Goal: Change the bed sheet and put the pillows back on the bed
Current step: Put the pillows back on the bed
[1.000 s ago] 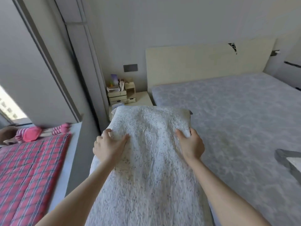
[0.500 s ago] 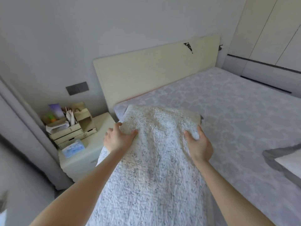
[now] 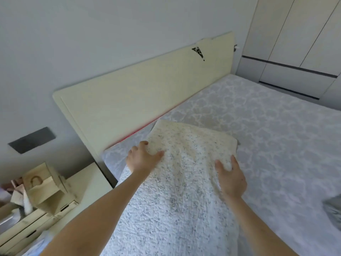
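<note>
Beside the bed [image 3: 276, 137], at far left: nightstand [image 3: 88, 183] with wooden organiser [image 3: 46, 191], close under the left forearm; likely to be knocked by a sideways swing of the elbow.

Next, headboard [image 3: 147, 93], just beyond the far edge of the quilted bedding [image 3: 186, 191]; judged risk of ramming and crumpling that edge through too long a push.

Centre: quilted bedding lying lengthwise over the head corner of the bed, far end above the mattress (resting or hovering, not discernible), near end running out of view below. Cannot tell whether pillow or folded cover. Judged risk of sliding off toward the nightstand side upon early release, given a position so near the bed's edge.

At right: grey item [image 3: 334, 213] on the bed, well apart; no hazard expected.

Left grip [image 3: 143, 160]: clamped on the left border of the bedding, fingers curled over the edge, thumb spread across the top.

Right grip [image 3: 231, 179]: clamped on the right border, thumb on top, fingers wrapped round the side, small bulge of fabric pinched between. Probable skew on landing from any uneven pull between the two.
</note>
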The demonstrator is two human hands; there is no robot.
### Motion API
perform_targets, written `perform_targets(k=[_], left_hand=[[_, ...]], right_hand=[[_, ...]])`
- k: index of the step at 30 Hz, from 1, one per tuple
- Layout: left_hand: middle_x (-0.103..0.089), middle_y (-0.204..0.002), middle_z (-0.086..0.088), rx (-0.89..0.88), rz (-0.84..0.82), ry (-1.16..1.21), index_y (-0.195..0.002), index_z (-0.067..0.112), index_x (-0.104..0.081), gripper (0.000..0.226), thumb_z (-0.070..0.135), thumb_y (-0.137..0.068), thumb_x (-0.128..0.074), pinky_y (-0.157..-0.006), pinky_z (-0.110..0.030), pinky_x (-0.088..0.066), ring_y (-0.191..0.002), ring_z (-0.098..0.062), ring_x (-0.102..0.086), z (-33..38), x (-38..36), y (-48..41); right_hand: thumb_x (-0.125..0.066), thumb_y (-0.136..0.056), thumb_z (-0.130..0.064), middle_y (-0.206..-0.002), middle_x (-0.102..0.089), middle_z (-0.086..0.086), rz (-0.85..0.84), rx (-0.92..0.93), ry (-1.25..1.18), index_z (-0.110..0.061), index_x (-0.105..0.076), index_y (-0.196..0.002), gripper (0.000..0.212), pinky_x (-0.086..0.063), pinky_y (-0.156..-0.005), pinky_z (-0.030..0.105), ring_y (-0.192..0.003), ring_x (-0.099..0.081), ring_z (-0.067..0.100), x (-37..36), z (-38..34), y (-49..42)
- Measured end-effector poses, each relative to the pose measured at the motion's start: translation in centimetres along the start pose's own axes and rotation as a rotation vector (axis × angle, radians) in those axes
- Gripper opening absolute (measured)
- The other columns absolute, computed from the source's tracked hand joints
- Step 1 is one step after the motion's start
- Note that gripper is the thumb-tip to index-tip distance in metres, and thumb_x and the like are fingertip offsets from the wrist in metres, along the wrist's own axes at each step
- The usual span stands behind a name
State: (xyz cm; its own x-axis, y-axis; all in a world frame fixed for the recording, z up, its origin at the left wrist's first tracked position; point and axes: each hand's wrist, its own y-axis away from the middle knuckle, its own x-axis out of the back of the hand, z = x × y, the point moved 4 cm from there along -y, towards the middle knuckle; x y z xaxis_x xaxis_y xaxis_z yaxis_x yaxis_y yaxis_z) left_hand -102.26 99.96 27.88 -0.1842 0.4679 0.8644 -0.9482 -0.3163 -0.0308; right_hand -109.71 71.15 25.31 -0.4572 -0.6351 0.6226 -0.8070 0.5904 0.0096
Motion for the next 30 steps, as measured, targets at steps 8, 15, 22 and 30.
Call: perform_targets(k=[8, 15, 22, 30], left_hand=[[-0.056, -0.121, -0.006, -0.242, -0.115, -0.120, -0.129, 0.028, -0.047, 0.074, 0.069, -0.069, -0.063, -0.097, -0.037, -0.039, -0.114, -0.026, -0.052, 5.8, -5.0, -22.3], [-0.034, -0.145, -0.014, -0.359, -0.331, -0.239, -0.149, 0.029, -0.018, 0.085, 0.066, -0.081, -0.053, -0.107, -0.044, -0.024, -0.132, -0.033, -0.033, 6.8, -11.6, -38.5], [-0.014, -0.158, -0.004, -0.541, -0.502, -0.378, -0.151, 0.031, -0.011, 0.073, 0.054, -0.092, -0.046, -0.114, -0.044, -0.016, -0.144, -0.026, -0.015, 5.0, -18.8, -39.4], [-0.029, -0.153, -0.006, -0.703, -0.637, -0.388, -0.151, 0.028, -0.018, 0.068, 0.051, -0.093, -0.045, -0.112, -0.043, -0.022, -0.142, -0.025, -0.024, 12.0, -24.4, -29.7]], right_hand=[[-0.052, -0.091, -0.052, -0.140, -0.050, 0.013, 0.101, -0.166, 0.004, -0.016, -0.031, -0.148, 0.071, -0.039, -0.101, 0.041, -0.128, -0.047, 0.032, -10.6, -5.5, -10.9], [-0.039, -0.096, -0.052, -0.146, -0.038, 0.018, -0.155, -0.338, 0.109, -0.022, -0.015, -0.153, 0.069, -0.039, -0.100, 0.039, -0.129, -0.043, 0.033, -21.9, -7.0, -20.0], [-0.041, -0.100, -0.032, -0.146, -0.043, 0.004, -0.571, -0.355, 0.192, -0.015, -0.046, -0.140, 0.044, -0.035, -0.110, 0.034, -0.130, -0.045, 0.021, -27.8, -5.3, -19.0], [-0.045, -0.099, -0.028, -0.141, -0.049, 0.003, -0.359, -0.485, 0.249, -0.012, -0.055, -0.132, 0.038, -0.035, -0.103, 0.027, -0.128, -0.047, 0.019, -16.5, -0.2, -18.0]])
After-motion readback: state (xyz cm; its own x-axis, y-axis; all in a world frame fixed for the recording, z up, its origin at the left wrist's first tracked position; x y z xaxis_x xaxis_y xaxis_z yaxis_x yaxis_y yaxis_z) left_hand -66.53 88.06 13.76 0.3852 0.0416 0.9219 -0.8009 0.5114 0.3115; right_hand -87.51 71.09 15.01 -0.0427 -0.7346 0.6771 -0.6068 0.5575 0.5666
